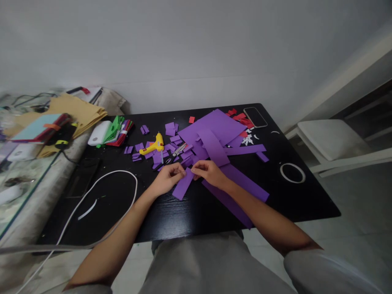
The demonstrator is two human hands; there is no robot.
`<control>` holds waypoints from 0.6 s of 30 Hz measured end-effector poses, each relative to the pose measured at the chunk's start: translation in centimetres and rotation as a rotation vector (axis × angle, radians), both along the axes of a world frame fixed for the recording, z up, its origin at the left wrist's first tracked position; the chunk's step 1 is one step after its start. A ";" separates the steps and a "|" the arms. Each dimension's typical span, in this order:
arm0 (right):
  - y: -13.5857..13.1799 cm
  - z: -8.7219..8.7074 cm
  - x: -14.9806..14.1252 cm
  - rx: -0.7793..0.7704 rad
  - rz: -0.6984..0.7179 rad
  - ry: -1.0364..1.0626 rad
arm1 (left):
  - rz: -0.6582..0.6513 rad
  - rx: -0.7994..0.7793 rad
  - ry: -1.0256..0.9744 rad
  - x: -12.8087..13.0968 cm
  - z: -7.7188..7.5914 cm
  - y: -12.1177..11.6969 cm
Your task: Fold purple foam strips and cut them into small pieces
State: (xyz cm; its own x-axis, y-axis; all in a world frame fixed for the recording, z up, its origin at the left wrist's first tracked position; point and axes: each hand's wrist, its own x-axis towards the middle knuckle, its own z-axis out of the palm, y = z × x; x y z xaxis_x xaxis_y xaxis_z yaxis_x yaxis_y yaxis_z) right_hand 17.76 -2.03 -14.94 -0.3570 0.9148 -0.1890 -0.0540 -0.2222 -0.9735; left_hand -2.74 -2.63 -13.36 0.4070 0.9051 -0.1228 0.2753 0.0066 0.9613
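Note:
A purple paper strip (183, 187) is pinched at its far end between my two hands, its near end angled down toward me over the black table. My left hand (169, 177) closes on the strip's left edge with thumb and fingertips. On its right edge, my right hand (208, 171) pinches with bent fingers. Just beyond the hands lie scissors (177, 153) among many small purple paper pieces (171, 128). A yellow glue gun (154, 145) rests on the pieces to the left. Long purple strips and a large purple sheet (219, 124) spread beyond and under my right forearm.
A phone (255, 117), red scraps (243, 118) and white scraps (247, 139) lie at the back right, a white ring (292, 172) nearer. A white cable (134, 183) loops across the left side. Folded coloured sheets (118, 130) sit at the back left, a white chair (332, 139) stands right.

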 end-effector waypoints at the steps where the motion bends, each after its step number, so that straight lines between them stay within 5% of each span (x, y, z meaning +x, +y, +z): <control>1: 0.0 0.0 0.0 -0.002 -0.006 0.003 | 0.004 -0.008 -0.007 0.0 0.1 0.0; 13: -0.4 -0.6 -0.5 0.069 0.145 -0.024 | -0.113 0.009 -0.027 0.2 -0.3 -0.3; 18: 0.1 -0.4 -0.1 0.063 0.129 -0.012 | -0.028 0.070 -0.022 0.4 -0.4 -0.1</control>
State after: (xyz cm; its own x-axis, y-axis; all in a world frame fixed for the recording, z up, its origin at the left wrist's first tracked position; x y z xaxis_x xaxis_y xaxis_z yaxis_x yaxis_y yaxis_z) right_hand 17.67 -1.92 -15.37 -0.4706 0.8716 -0.1371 -0.0175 -0.1645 -0.9862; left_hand -2.39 -2.76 -13.78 0.4343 0.8994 -0.0506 0.2530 -0.0679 0.9651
